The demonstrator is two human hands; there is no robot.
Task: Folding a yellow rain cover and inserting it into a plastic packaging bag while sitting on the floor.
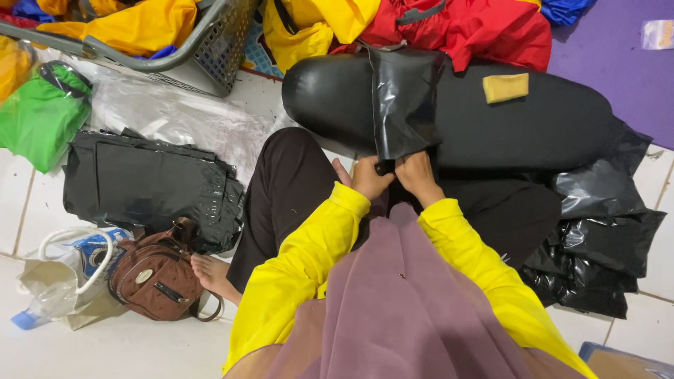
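A person in yellow sleeves is sitting on a tiled floor, and both hands are meeting close together at the near end of a black plastic sheet [401, 105]. The left hand [368, 179] and the right hand [419, 175] are sitting side by side, almost touching, each one closing its fingers on the bottom edge of that sheet where it is gathered into a narrow bunch. The grip looks firm on both sides, though the fingertips are tucked under and mostly hidden.

The sheet is running straight away from the hands, its long axis pointing from near to far. It is lying draped over a long black cushion [533, 119], which is stretching crosswise, left to right, so the two are crossing roughly at a right angle. The sheet's far end is reaching the far edge of the cushion, just beside a red raincoat [477, 28]. Neither hand is clearly nearer; the sheet is lying dead ahead between them.

A small yellow sponge [505, 87] is resting on the cushion, to the right of the sheet and well apart from the hands. A stack of folded black plastic [147, 186] is lying on the left, with a brown bag [154, 277] nearer. More crumpled black plastic [597, 245] is piling up on the right. A grey basket [210, 49] is sitting at the far left.
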